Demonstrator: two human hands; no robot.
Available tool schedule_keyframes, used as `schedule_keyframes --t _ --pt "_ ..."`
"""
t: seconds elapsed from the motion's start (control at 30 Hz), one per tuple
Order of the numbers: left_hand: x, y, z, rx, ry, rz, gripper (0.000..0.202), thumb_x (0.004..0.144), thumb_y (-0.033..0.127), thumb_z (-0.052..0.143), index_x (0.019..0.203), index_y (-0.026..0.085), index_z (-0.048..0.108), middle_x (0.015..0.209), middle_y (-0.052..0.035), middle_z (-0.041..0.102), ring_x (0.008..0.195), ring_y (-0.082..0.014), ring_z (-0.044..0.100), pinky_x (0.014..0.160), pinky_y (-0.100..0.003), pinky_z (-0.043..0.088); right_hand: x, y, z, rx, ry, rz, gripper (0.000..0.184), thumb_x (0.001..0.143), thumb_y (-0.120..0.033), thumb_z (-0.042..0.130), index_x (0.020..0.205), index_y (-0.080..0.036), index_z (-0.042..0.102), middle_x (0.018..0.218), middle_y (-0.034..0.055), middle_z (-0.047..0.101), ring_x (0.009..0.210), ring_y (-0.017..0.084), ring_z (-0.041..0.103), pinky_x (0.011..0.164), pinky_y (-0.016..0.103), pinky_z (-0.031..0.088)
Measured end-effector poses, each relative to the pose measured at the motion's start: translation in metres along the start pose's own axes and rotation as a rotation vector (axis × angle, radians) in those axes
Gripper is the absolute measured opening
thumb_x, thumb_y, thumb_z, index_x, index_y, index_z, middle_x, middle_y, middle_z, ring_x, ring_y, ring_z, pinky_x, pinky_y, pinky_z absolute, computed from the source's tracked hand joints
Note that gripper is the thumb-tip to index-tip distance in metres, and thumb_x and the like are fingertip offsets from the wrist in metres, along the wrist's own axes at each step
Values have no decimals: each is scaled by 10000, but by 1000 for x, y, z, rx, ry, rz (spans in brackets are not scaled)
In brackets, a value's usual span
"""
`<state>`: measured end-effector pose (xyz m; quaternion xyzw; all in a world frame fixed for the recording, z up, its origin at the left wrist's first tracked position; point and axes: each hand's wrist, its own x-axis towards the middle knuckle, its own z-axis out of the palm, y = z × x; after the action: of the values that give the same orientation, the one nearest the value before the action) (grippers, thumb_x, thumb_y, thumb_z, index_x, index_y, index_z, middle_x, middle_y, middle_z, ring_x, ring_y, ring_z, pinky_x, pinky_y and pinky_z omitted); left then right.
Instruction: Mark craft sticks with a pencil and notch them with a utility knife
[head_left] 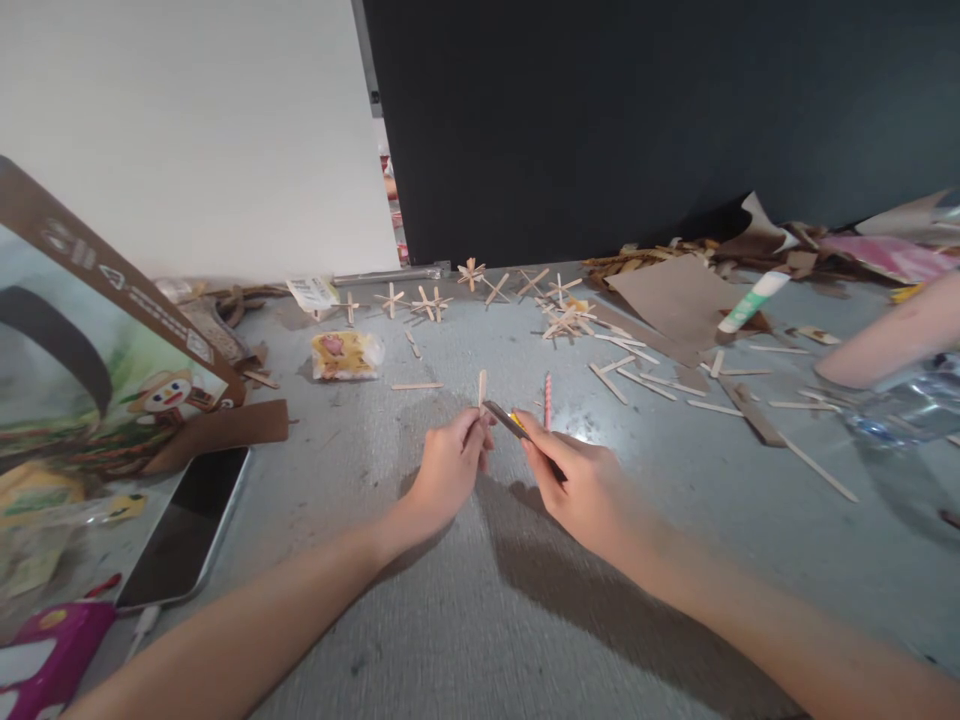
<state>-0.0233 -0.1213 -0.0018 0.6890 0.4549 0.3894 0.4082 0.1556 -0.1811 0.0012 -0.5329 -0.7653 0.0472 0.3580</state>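
Near the middle of the table, my left hand (450,465) pinches a wooden craft stick (482,385) upright, its top end sticking out above the fingers. My right hand (581,480) is closed around what looks like a utility knife (504,417), dark and flat with a bit of yellow by the thumb; most of its handle is hidden in the palm. The knife's tip points at the stick, close to my left fingertips; whether they touch I cannot tell. Just beyond my right hand lies a pink striped pen-like stick (547,400).
Star shapes of crossed sticks (427,303) line the back, before a black panel (637,130). Loose sticks (667,385), brown cardboard (667,300) and a glue stick (754,302) lie right, near another person's arm (892,335). A phone (187,525) and printed box (112,320) stand left.
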Motion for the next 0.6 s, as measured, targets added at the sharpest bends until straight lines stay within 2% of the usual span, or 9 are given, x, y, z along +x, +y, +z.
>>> schedule_keyframes --t 0.2,0.37,0.6 --pt "-1 2 0 41 15 21 318 1008 345 461 771 198 614 559 25 568 499 -123 533 569 -247 426 3 -8 -5 36 -10 51 484 1037 -312 395 1360 -101 688 800 139 767 581 196 660 569 311 467" --pt "-1 4 -1 79 15 12 348 1007 358 457 721 204 582 529 29 554 502 -126 537 584 -251 417 5 -13 -8 77 -17 110 502 1014 -326 405 1326 -81 712 672 101 726 422 140 508 486 285 394" --pt "-3 1 2 47 27 14 340 1014 354 431 725 205 530 569 25 585 493 -114 547 551 -243 406 6 -18 -4 135 -48 126 518 997 -302 389 1338 -61 695 547 30 618 379 114 363 440 267 311"
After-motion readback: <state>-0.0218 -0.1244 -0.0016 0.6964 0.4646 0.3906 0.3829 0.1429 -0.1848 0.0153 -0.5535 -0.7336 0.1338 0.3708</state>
